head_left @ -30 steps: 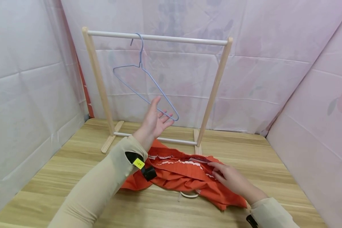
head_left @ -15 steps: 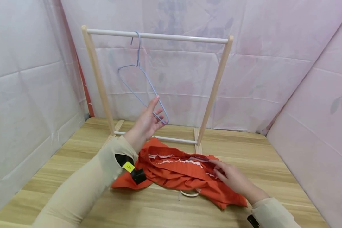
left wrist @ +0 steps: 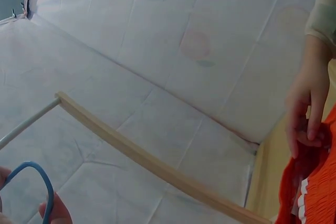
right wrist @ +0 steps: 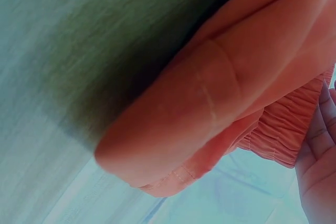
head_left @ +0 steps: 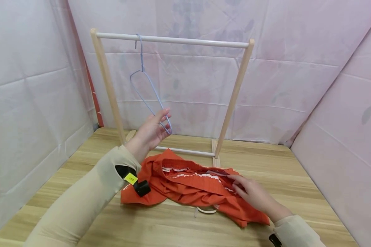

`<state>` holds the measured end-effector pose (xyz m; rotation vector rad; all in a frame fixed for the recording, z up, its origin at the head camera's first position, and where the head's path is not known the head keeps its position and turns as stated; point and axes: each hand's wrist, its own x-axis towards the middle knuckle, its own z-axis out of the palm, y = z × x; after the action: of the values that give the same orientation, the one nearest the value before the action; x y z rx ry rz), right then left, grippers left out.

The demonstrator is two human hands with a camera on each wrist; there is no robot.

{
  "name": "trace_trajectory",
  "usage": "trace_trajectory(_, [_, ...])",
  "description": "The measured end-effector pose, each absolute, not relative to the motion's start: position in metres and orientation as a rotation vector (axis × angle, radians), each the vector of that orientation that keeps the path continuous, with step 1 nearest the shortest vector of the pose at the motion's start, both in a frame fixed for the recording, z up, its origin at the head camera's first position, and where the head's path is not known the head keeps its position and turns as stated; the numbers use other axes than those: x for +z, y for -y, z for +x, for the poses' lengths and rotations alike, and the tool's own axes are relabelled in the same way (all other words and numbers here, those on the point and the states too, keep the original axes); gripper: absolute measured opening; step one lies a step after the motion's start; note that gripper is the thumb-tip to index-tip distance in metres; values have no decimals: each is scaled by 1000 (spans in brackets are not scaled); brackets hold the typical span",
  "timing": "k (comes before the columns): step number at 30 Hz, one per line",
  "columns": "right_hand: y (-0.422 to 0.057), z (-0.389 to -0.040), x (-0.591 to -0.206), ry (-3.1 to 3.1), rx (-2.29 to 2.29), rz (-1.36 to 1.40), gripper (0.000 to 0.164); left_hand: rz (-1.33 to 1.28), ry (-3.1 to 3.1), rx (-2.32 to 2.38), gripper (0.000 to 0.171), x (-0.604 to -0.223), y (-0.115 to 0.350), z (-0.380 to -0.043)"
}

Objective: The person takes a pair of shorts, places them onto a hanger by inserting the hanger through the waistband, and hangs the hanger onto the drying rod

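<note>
The left hand (head_left: 148, 133) pinched the lower corner of the blue hanger (head_left: 142, 68), left of centre; too hard a tug, I judged, could unhook it from the top bar (head_left: 185, 41). The right hand (head_left: 250, 193) touched the orange garment (head_left: 191, 189), lower centre; cut off in its wrist view, its grip I could not tell.

A person's left hand (head_left: 150, 132) holds the lower corner of a blue hanger (head_left: 143, 68) hooked over a clothes rack's (head_left: 173, 40) top bar, as the right hand (head_left: 251, 192) touches an orange garment (head_left: 188, 187) lying before the rack.
</note>
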<state>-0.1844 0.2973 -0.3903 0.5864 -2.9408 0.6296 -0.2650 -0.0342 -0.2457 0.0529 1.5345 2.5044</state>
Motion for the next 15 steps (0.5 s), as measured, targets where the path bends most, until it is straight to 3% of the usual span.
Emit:
trace_trajectory(10, [-298, -185, -391, 2947, 631, 582, 31, 120, -1563, 2511, 57, -242, 45, -263])
trace_trajectory(15, [-299, -185, -393, 2935, 619, 590, 29, 196, -1560, 2516, 44, -240, 50, -259])
